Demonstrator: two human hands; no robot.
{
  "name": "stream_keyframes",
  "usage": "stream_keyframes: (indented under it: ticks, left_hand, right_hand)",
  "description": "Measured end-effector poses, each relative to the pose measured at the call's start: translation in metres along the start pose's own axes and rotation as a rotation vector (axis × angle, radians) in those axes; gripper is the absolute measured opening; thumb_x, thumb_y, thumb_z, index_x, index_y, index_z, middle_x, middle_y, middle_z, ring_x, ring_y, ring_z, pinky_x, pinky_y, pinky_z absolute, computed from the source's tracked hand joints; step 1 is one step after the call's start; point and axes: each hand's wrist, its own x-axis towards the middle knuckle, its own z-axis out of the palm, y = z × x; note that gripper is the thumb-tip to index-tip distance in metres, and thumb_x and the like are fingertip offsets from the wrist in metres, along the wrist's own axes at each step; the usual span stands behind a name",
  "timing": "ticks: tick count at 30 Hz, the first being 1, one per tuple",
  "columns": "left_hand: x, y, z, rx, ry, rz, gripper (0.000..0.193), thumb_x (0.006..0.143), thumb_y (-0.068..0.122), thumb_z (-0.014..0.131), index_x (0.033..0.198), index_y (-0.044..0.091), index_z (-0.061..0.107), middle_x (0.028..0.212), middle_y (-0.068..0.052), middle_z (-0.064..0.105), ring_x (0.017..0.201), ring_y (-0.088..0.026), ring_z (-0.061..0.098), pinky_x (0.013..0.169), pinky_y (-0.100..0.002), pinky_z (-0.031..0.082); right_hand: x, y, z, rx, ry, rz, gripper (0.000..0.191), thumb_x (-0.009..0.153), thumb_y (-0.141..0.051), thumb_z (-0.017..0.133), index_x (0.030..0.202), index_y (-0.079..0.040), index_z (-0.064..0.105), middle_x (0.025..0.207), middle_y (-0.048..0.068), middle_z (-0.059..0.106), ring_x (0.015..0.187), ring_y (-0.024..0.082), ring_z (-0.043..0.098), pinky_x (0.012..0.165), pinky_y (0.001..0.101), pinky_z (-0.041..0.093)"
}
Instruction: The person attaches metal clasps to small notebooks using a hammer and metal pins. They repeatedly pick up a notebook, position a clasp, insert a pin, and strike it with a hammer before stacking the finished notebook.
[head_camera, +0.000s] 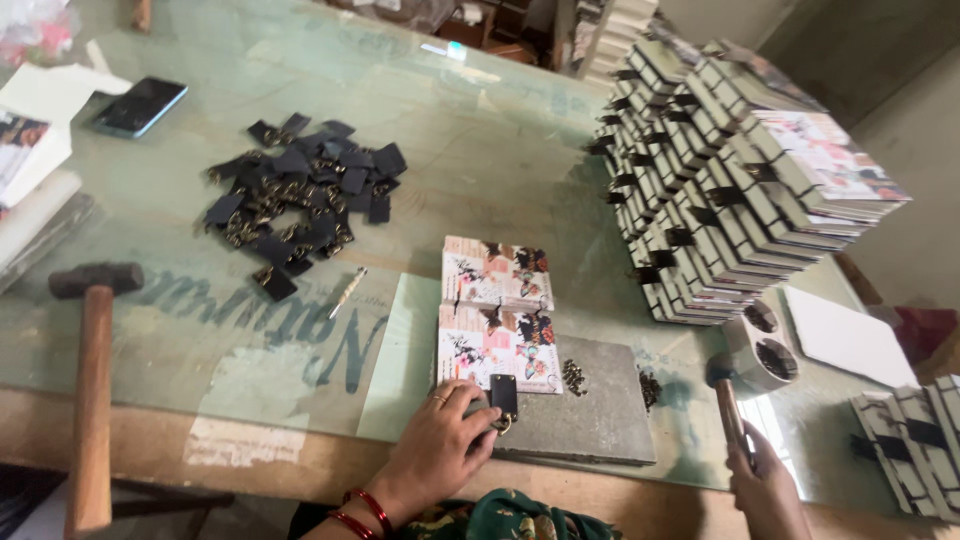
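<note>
Two hammers frame my work: a big wooden-handled hammer (92, 380) lies untouched at the far left of the glass table (480, 140), beyond a heap of black clasp tabs (300, 195). My left hand (440, 450) presses its curled fingers on a black clasp tab (503, 396) at the near edge of a printed notebook (497, 347), which rests on a grey slab (580, 420) with a second notebook (497, 272) just behind. Past small rivets (574, 376), my right hand (765, 480) is closed around a small hammer (724, 395), near a tall stack of finished notebooks (740, 190).
</note>
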Motion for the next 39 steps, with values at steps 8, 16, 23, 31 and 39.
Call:
stream_keyframes:
  ticks: [8, 16, 23, 31, 39]
  left_hand:
    - [0.000, -0.002, 0.004, -0.059, 0.013, -0.007, 0.028, 0.082, 0.019, 0.071, 0.104, 0.001, 0.073, 0.114, -0.018, 0.059, 0.114, -0.037, 0.056, 0.098, -0.047, 0.049]
    - [-0.001, -0.011, 0.005, -0.068, 0.037, -0.001, 0.025, 0.083, 0.017, 0.071, 0.105, 0.005, 0.072, 0.112, -0.016, 0.060, 0.114, -0.037, 0.057, 0.099, -0.048, 0.049]
    - [-0.002, -0.017, 0.012, -0.139, 0.072, -0.031, 0.025, 0.086, 0.015, 0.072, 0.108, 0.004, 0.074, 0.111, -0.015, 0.061, 0.112, -0.035, 0.059, 0.094, -0.046, 0.052]
    - [-0.003, -0.018, 0.014, -0.086, 0.086, 0.002, 0.024, 0.083, 0.013, 0.073, 0.105, 0.005, 0.073, 0.109, -0.016, 0.059, 0.111, -0.036, 0.059, 0.097, -0.047, 0.052]
    - [-0.004, -0.017, 0.014, -0.062, 0.098, 0.016, 0.026, 0.080, 0.013, 0.074, 0.105, 0.005, 0.073, 0.106, -0.015, 0.059, 0.109, -0.036, 0.059, 0.095, -0.047, 0.051]
  right_hand:
    - [-0.119, -0.158, 0.048, 0.059, -0.456, -0.170, 0.071, 0.092, -0.012, 0.068, 0.155, -0.027, 0.041, 0.092, 0.007, 0.079, 0.062, 0.019, 0.058, 0.057, 0.0348, 0.053]
    - [-0.146, -0.245, 0.075, -0.486, -0.611, -0.481, 0.068, 0.099, -0.023, 0.064, 0.159, -0.037, 0.035, 0.111, 0.010, 0.076, 0.093, 0.030, 0.077, 0.084, 0.0371, 0.060]
    - [-0.143, -0.226, 0.073, -0.081, -0.409, -0.746, 0.066, 0.091, -0.010, 0.064, 0.153, -0.024, 0.045, 0.114, 0.018, 0.075, 0.097, 0.033, 0.078, 0.080, 0.0401, 0.062]
    - [-0.143, -0.239, 0.077, -0.004, -0.357, -0.789, 0.059, 0.093, -0.006, 0.060, 0.149, -0.021, 0.049, 0.129, 0.022, 0.072, 0.115, 0.035, 0.074, 0.086, 0.0420, 0.060]
    - [-0.134, -0.230, 0.077, -0.140, -0.378, -0.708, 0.066, 0.088, -0.008, 0.069, 0.149, -0.026, 0.052, 0.093, 0.017, 0.076, 0.079, 0.032, 0.075, 0.070, 0.0397, 0.059]
